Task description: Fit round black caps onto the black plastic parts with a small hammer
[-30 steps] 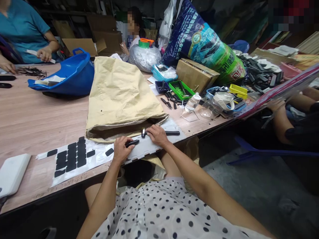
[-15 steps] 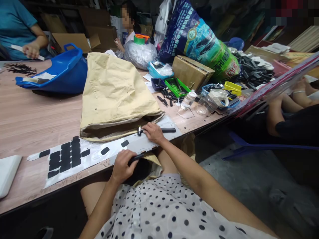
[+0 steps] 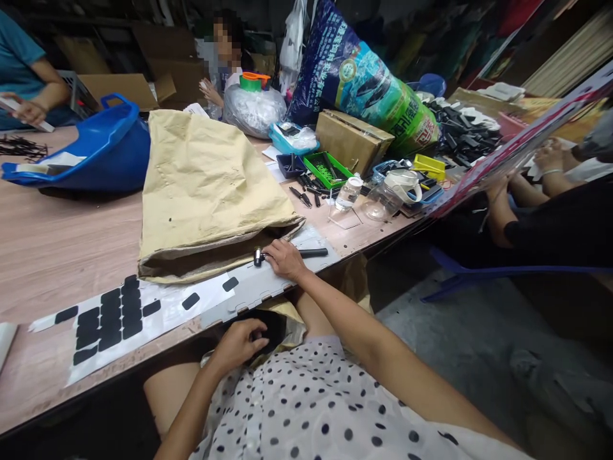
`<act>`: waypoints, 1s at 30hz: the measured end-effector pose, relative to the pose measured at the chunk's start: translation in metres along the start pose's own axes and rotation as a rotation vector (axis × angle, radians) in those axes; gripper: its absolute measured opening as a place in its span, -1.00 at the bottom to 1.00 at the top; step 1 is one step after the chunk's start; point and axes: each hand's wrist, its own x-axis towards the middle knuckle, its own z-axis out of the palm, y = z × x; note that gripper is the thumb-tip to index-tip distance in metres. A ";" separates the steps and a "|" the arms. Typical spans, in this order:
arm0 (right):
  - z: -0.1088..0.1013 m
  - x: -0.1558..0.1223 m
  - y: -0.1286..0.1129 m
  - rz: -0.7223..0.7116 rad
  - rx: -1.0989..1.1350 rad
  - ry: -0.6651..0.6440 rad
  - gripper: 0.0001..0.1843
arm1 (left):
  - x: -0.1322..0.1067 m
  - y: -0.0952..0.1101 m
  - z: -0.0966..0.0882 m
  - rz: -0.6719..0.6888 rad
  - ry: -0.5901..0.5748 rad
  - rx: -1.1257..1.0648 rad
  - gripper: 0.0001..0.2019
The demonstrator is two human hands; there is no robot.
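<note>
My right hand is closed over the middle of a black-handled tool with a shiny, dark head. This tool lies across a light grey strip at the table's edge, and my palm hides part of its shaft. Below the edge, my left hand has its fingers apart and loosely curled, with nothing seen in them. It hovers at the mouth of a tan bag on my lap, whose inside looks dark. Black rounded patches lie on a white sheet left of my hands.
A large tan paper sack lies open-mouthed just beyond my right hand. Behind it are a blue basin, a green tray, a bottle and a clear jug. Other people sit at the far left, back and right.
My left hand has let go of a black handle-like piece and opened, dropping lower toward the lap bag. My right hand stays on the tool. The whole view has shifted slightly.
</note>
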 end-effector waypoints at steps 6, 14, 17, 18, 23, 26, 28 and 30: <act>-0.001 -0.001 -0.003 -0.012 -0.012 0.004 -0.78 | 0.073 0.039 -0.074 0.333 0.452 0.014 -0.72; 0.002 0.000 -0.004 -0.016 -0.042 -0.002 -0.85 | 0.178 0.051 -0.106 0.048 0.346 0.402 -0.63; 0.002 -0.001 -0.004 -0.029 -0.030 0.005 -0.83 | 0.181 0.048 -0.104 0.023 0.350 0.395 -0.63; 0.001 -0.001 -0.004 -0.030 -0.027 0.009 -0.82 | 0.179 0.047 -0.103 0.013 0.357 0.395 -0.63; 0.000 -0.002 -0.004 -0.026 -0.008 0.018 -0.78 | 0.145 0.036 -0.098 -0.049 0.544 0.343 -0.69; 0.000 -0.003 -0.004 -0.026 0.014 0.025 -0.76 | 0.111 0.017 -0.093 -0.073 0.739 0.315 -0.72; 0.000 -0.004 -0.003 -0.025 0.028 0.028 -0.76 | 0.088 0.000 -0.088 0.000 0.812 0.306 -0.77; 0.000 -0.005 -0.001 -0.023 0.038 0.029 -0.76 | 0.070 -0.016 -0.080 0.116 0.807 0.293 -0.81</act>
